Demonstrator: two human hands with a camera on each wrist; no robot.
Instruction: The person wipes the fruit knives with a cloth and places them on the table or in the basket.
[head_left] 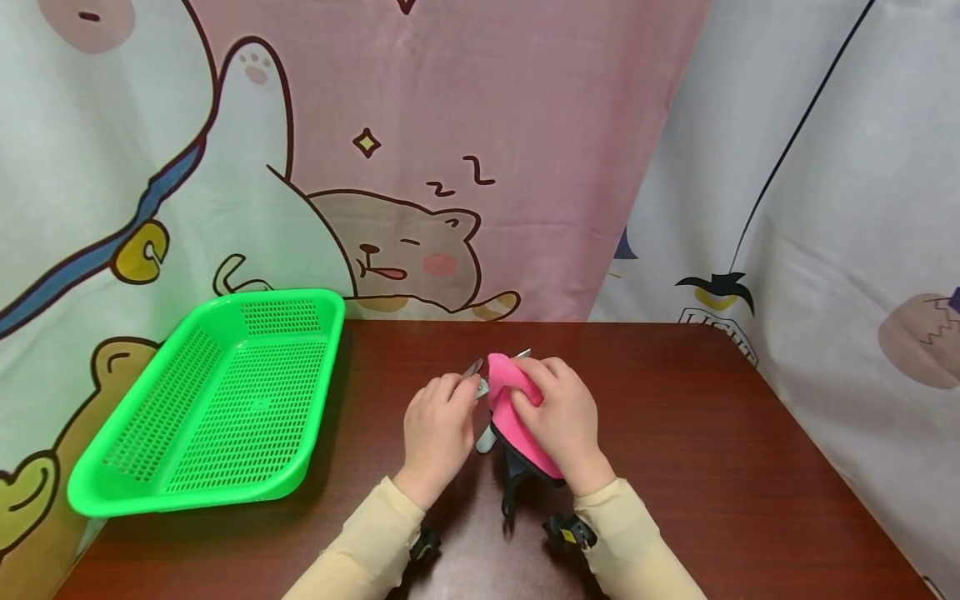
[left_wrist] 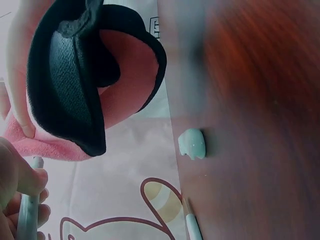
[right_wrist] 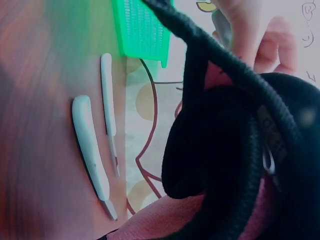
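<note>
My right hand [head_left: 558, 408] grips a pink soft fabric item with black edging [head_left: 517, 408], something like a small pouch. Its dark opening and black lining [left_wrist: 75, 95] show in the left wrist view. My left hand [head_left: 441, 429], just beside the fabric, pinches a slim pale-handled tool [left_wrist: 29, 210]. What is at the tool's far end is hard to make out. Beneath the hands, a pale handle [head_left: 486, 439] lies on the table. The right wrist view shows two pale-handled tools with thin metal ends, a thicker one [right_wrist: 90, 147] and a slimmer one [right_wrist: 107, 95].
To the left stands a green perforated plastic basket [head_left: 258, 404] on the brown table [head_left: 712, 450]. A cartoon-printed curtain [head_left: 555, 150] hangs behind the table's back edge. Black camera mounts [head_left: 570, 531] sit at the wrists.
</note>
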